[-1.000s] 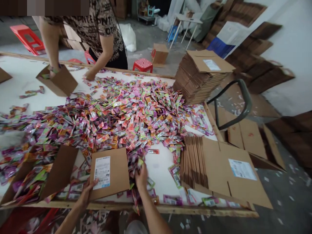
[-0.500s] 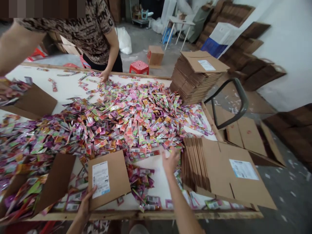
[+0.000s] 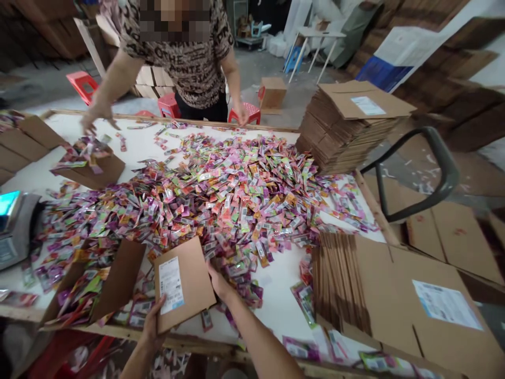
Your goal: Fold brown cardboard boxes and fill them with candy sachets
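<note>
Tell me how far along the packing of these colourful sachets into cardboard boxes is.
Early, by the look of it. Done so far: two open boxes, one near the left hand and one across the table, hold sachets. In hand: both hands grip a labelled box, the right hand at its edge. Left: a big sachet pile and stacks of flat boxes.

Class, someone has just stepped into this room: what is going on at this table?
A person holds a small cardboard box with the left hand at its lower edge and the right hand at its right side, by a big heap of colourful sachets on a white table. Across the table, another person reaches toward scattered sachets. Flat cartons are stacked at the right.
</note>
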Motion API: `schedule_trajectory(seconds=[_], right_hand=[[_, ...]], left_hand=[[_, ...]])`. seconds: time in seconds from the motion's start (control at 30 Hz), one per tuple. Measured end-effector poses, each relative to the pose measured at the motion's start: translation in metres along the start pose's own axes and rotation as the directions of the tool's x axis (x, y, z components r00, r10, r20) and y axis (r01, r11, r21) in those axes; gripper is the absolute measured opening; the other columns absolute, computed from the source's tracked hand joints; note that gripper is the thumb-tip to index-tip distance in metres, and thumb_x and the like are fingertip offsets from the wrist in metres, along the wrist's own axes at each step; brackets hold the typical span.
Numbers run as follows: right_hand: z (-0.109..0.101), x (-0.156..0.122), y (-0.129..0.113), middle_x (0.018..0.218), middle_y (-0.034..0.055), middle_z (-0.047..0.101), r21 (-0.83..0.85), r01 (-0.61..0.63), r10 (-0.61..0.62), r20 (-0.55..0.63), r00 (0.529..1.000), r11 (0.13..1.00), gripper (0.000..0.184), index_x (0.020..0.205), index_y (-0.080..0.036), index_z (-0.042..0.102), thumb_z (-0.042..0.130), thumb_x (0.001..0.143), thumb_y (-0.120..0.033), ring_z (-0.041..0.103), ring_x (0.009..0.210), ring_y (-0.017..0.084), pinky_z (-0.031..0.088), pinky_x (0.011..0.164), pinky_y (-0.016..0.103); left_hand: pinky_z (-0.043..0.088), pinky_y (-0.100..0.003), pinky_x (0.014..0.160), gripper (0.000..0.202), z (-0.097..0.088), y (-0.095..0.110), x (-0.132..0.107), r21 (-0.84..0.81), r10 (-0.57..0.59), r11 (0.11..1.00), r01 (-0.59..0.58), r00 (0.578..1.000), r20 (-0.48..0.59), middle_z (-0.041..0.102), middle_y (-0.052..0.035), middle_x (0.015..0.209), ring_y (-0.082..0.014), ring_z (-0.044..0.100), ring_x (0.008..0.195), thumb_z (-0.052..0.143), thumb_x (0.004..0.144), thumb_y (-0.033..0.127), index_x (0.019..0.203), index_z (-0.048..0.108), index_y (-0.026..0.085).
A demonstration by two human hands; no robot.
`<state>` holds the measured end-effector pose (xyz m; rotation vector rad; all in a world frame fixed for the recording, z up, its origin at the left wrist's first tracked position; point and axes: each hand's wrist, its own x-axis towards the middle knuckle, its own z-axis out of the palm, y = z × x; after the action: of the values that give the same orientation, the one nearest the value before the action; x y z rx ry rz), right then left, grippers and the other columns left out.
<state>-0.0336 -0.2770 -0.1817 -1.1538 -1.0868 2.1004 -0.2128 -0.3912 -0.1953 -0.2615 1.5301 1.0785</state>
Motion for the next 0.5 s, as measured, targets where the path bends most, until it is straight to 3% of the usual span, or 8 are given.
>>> schedule_trajectory(seconds=[0.07, 0.13, 0.2, 0.27, 0.3, 0.37, 0.43, 0.5], right_hand=[[0.012, -0.013, -0.042, 0.105, 0.0093, 0.072, -0.083, -0.017, 0.029, 0.137, 0.99, 0.996, 0.087, 0.115, -0.018, 0.069, 0.012, 0.09, -0.078, 0.064, 0.109, 0.027, 0.049, 0.097, 0.044], [0.022, -0.035, -0.086, 0.113, 0.0094, 0.071, -0.272, 0.075, -0.03, 0.164, 0.986, 0.959, 0.076, 0.12, -0.019, 0.067, 0.023, 0.093, -0.074, 0.061, 0.115, 0.029, 0.043, 0.104, 0.046], [0.024, -0.066, -0.118, 0.13, 0.0073, 0.064, -0.446, 0.198, -0.156, 0.129, 0.979, 0.873, 0.06, 0.131, -0.025, 0.061, 0.038, 0.094, -0.065, 0.054, 0.125, 0.028, 0.037, 0.111, 0.045], [0.014, -0.099, -0.123, 0.147, 0.0041, 0.049, -0.638, 0.253, -0.314, 0.017, 0.949, 0.728, 0.056, 0.144, -0.031, 0.048, 0.046, 0.094, -0.057, 0.043, 0.137, 0.028, 0.032, 0.115, 0.045], [0.003, -0.114, -0.112, 0.154, 0.0031, 0.041, -0.738, 0.217, -0.388, -0.066, 0.919, 0.638, 0.061, 0.149, -0.032, 0.04, 0.049, 0.093, -0.056, 0.034, 0.143, 0.029, 0.029, 0.117, 0.047], [-0.026, -0.135, -0.063, 0.162, 0.0059, 0.021, -0.902, 0.018, -0.453, -0.199, 0.869, 0.431, 0.085, 0.155, -0.027, 0.025, 0.06, 0.084, -0.057, 0.013, 0.15, 0.035, 0.016, 0.12, 0.057], [-0.06, -0.137, 0.005, 0.162, 0.0135, 0.018, -0.944, -0.208, -0.296, -0.281, 0.913, 0.256, 0.112, 0.155, -0.019, 0.025, 0.077, 0.064, -0.058, 0.002, 0.148, 0.044, 0.005, 0.117, 0.067], [-0.091, -0.118, 0.062, 0.162, 0.0153, 0.019, -0.978, -0.178, -0.07, -0.186, 0.98, 0.108, 0.114, 0.153, -0.023, 0.031, 0.082, 0.057, -0.056, 0.006, 0.147, 0.046, 0.002, 0.115, 0.068]], left_hand=[[0.062, -0.043, 0.066, 0.054, -0.002, -0.002, -0.001, -0.086, -0.037, 0.996, 0.039, 0.999, 0.019, 0.077, -0.0079, 0.074, -0.0309, 0.074, 0.068, 0.067, 0.078, 0.023, 0.129, 0.056, 0.012], [0.062, -0.044, 0.07, 0.055, -0.004, -0.005, 0.0, -0.191, -0.071, 0.979, 0.076, 0.997, 0.035, 0.076, -0.006, 0.07, -0.0295, 0.073, 0.063, 0.066, 0.078, 0.025, 0.131, 0.056, 0.015], [0.061, -0.043, 0.072, 0.056, -0.005, -0.008, 0.003, -0.295, -0.093, 0.949, 0.108, 0.993, 0.066, 0.075, -0.0046, 0.065, -0.0271, 0.071, 0.057, 0.064, 0.081, 0.027, 0.135, 0.054, 0.016], [0.06, -0.045, 0.075, 0.058, -0.009, -0.011, 0.008, -0.368, -0.13, 0.917, 0.154, 0.988, 0.09, 0.075, -0.0051, 0.064, -0.0272, 0.071, 0.058, 0.06, 0.085, 0.031, 0.141, 0.05, 0.018], [0.059, -0.047, 0.077, 0.061, -0.011, -0.013, 0.011, -0.392, -0.141, 0.905, 0.166, 0.986, 0.09, 0.075, -0.0058, 0.066, -0.0284, 0.071, 0.06, 0.057, 0.086, 0.034, 0.144, 0.046, 0.02], [0.056, -0.054, 0.083, 0.065, -0.018, -0.018, 0.019, -0.421, -0.144, 0.892, 0.167, 0.986, 0.085, 0.077, -0.0089, 0.074, -0.0324, 0.073, 0.071, 0.052, 0.089, 0.036, 0.15, 0.037, 0.021], [0.053, -0.059, 0.088, 0.066, -0.026, -0.025, 0.027, -0.434, -0.149, 0.887, 0.157, 0.987, 0.053, 0.078, -0.0127, 0.082, -0.0351, 0.073, 0.079, 0.044, 0.09, 0.032, 0.152, 0.031, 0.018], [0.05, -0.06, 0.094, 0.069, -0.036, -0.034, 0.033, -0.427, -0.18, 0.879, 0.211, 0.977, 0.113, 0.078, -0.0161, 0.095, -0.0369, 0.073, 0.089, 0.043, 0.088, 0.029, 0.154, 0.026, 0.017]])
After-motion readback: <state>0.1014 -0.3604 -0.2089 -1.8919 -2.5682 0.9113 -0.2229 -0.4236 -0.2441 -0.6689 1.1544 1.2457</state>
